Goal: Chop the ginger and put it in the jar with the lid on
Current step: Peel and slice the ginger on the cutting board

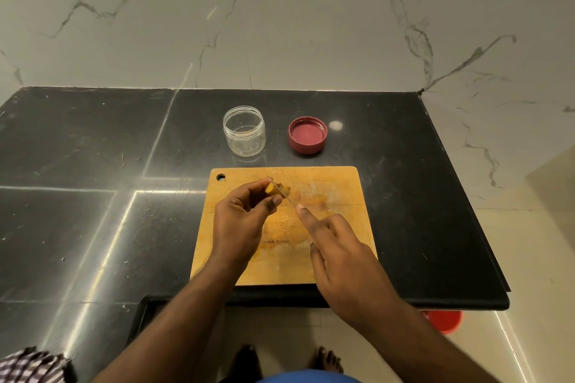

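Chopping is the step you are in — the ginger is only partly cut, and nothing has gone into the jar yet. Your left hand (239,218) is closed around the ginger (273,189), pinching it between thumb and fingertips near the far left part of the board (336,186). Just right of it, the knife (281,193) crosses the piece at a slant, its thin blade against the cut yellow face, with a few small bits lying beside it. Your right hand (342,258) grips the knife with the forefinger laid along the spine; the handle is hidden in your palm.

Beyond the board on the table (93,134), the jar (244,130) stands open and looks empty, and the red lid (307,135) lies upturned to its right, apart from it.

Next you need short, steady cuts, keeping your left fingertips back from the blade as the piece shrinks — only then scoop the bits into the jar and screw the lid on.
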Available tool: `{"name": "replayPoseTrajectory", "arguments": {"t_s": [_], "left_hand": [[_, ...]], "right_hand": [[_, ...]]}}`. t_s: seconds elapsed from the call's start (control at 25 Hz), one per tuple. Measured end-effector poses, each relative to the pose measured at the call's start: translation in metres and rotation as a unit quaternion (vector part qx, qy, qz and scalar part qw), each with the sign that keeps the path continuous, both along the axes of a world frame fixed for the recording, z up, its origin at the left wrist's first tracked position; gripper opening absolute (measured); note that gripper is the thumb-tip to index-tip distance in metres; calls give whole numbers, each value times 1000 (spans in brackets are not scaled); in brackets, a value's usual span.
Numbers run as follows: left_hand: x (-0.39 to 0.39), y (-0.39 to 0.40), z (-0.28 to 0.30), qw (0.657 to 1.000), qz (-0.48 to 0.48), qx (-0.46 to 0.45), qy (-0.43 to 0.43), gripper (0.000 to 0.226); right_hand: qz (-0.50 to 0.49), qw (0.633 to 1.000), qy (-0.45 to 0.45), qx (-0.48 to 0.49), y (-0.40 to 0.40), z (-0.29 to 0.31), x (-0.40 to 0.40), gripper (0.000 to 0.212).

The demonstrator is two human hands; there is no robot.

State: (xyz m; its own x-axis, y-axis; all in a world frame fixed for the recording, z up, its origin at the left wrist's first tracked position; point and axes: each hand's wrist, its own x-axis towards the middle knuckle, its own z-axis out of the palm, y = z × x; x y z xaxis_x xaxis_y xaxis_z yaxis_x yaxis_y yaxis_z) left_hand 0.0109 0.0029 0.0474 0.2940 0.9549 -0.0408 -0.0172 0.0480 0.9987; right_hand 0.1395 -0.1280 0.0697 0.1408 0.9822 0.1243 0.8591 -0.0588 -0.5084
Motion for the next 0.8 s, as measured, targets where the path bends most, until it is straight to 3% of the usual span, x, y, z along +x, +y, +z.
{"name": "replayPoseTrajectory", "arguments": {"t_s": [0.36, 0.64, 0.72, 0.8], "left_hand": [[-4, 5, 1, 998, -15, 38, 46, 28], [-4, 5, 4, 998, -33, 39, 35, 27], [-5, 6, 2, 998, -37, 40, 33, 27], [-5, 8, -4, 998, -34, 23, 36, 28]], "right_hand": [[6, 1000, 2, 19, -1, -3, 5, 63], [-2, 1000, -6, 24, -5, -6, 4, 63], [-17, 998, 36, 41, -5, -4, 4, 57], [-68, 982, 176, 27, -2, -6, 9, 49]]}}
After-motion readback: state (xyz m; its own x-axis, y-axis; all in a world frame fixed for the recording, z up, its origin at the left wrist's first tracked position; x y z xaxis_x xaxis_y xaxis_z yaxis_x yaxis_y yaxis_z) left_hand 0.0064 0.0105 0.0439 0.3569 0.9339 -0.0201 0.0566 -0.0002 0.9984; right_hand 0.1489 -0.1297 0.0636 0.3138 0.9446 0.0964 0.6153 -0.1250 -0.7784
